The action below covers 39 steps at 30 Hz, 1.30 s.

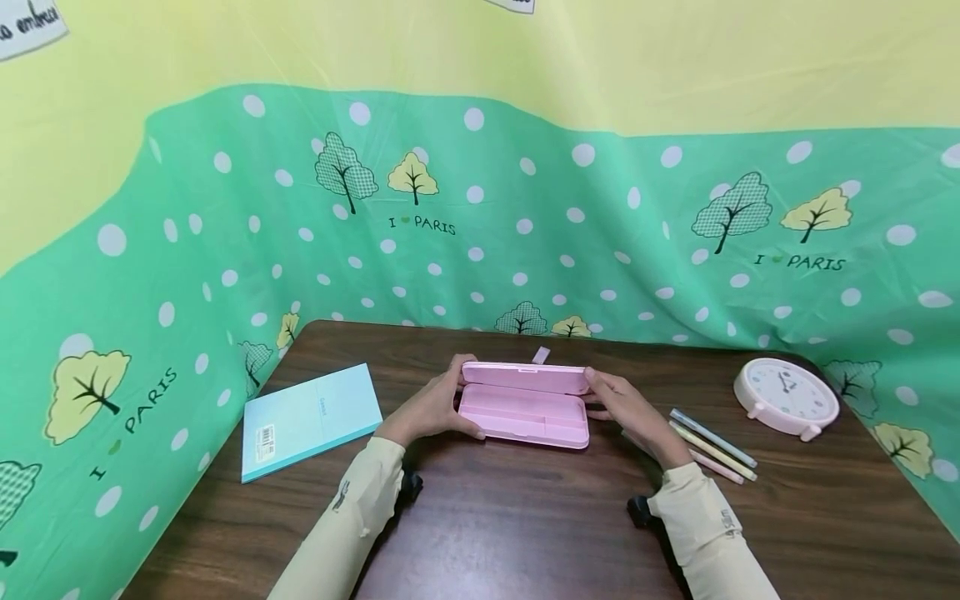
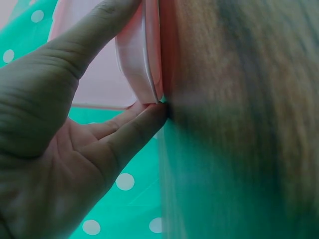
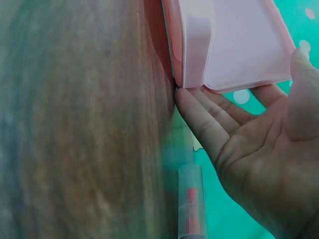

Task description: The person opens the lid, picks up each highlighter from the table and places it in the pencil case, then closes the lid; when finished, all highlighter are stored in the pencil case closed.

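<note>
A pink pencil case (image 1: 525, 414) lies on the brown table with its lid (image 1: 525, 377) raised at the back. Its base has divided compartments with nothing in them. My left hand (image 1: 432, 406) holds the case's left end, thumb at the front corner and fingers towards the back. In the left wrist view, those fingertips (image 2: 149, 117) meet the case's end low by the tabletop. At the other end, my right hand (image 1: 626, 408) grips the lid's right edge between thumb and index finger. Its lower fingertips (image 3: 192, 99) touch the end of the base in the right wrist view.
Right of the right hand lie three pens, with a yellow one (image 1: 712, 448) in the middle. A pink-and-white alarm clock (image 1: 787, 396) stands at the far right. On the left is a light blue notebook (image 1: 311, 421). A small pale tab (image 1: 541, 355) shows behind the lid.
</note>
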Motion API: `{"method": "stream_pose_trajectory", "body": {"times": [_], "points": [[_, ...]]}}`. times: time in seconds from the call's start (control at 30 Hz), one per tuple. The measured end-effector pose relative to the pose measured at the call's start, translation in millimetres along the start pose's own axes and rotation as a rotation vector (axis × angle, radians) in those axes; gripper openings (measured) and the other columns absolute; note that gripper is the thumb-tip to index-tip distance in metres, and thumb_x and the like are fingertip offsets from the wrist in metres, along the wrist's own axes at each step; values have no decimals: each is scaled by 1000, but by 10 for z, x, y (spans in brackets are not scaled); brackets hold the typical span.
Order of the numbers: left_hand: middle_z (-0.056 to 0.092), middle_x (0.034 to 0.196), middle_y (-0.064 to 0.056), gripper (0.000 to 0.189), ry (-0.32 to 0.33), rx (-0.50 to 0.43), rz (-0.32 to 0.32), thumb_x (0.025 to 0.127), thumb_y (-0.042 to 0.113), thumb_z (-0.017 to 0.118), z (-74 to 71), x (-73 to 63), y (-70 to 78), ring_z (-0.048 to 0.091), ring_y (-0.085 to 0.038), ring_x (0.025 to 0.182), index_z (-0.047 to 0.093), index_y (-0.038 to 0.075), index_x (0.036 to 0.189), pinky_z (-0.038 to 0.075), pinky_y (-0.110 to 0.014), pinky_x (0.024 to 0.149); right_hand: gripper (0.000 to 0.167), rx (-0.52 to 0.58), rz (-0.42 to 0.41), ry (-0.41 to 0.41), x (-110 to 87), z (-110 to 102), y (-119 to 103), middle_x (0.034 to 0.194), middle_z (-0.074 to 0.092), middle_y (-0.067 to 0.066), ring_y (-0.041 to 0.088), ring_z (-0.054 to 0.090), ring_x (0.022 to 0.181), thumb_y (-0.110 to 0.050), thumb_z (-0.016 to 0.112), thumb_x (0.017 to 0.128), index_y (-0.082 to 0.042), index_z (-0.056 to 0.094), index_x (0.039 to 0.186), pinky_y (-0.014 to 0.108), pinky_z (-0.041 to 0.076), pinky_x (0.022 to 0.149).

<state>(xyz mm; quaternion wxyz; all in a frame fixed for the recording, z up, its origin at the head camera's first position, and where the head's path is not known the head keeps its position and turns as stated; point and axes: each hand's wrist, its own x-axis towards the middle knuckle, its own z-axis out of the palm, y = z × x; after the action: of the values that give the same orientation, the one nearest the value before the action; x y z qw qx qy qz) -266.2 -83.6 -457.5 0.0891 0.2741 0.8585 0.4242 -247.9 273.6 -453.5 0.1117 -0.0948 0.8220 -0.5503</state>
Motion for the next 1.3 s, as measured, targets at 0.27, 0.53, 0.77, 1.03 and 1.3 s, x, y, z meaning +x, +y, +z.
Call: {"method": "stream_pose_trajectory", "body": {"times": [0.27, 0.53, 0.77, 1.03, 1.3], "points": [[54, 150, -16, 131, 21, 9, -7, 68, 25, 107, 26, -7, 23, 59, -29, 134, 19, 21, 164, 46, -49, 115, 75, -17, 2, 22, 12, 10, -18, 147, 53, 37, 50, 59, 134, -49, 30, 119, 16, 44, 153, 56, 57, 102], [38, 169, -20, 159, 30, 29, 0, 68, 30, 108, 50, -21, 14, 49, -32, 148, -12, 35, 173, 41, -50, 120, 78, -25, 20, 38, 7, 23, -51, 147, 53, 36, 48, 60, 132, -53, 30, 119, 14, 42, 156, 55, 58, 100], [15, 180, -16, 165, 11, 75, 27, 71, 34, 106, 69, -27, 23, 25, -27, 163, -28, 38, 168, 31, -48, 127, 80, -20, 43, 52, -11, 34, -53, 147, 52, 36, 48, 61, 130, -54, 27, 118, 14, 39, 158, 56, 59, 98], [12, 181, -15, 165, 7, 76, 42, 72, 34, 105, 76, -41, 22, 23, -27, 163, -29, 37, 168, 30, -48, 127, 79, 3, 34, 49, -27, 44, -54, 152, 48, 37, 50, 60, 132, -54, 25, 119, 12, 35, 161, 53, 59, 98], [9, 181, -12, 162, 11, 72, 51, 73, 32, 105, 57, -48, 3, 22, -27, 164, -26, 36, 169, 29, -48, 128, 82, 18, 47, 101, -7, 76, -33, 144, 53, 38, 43, 66, 123, -55, 25, 118, 15, 38, 158, 49, 62, 94]]}}
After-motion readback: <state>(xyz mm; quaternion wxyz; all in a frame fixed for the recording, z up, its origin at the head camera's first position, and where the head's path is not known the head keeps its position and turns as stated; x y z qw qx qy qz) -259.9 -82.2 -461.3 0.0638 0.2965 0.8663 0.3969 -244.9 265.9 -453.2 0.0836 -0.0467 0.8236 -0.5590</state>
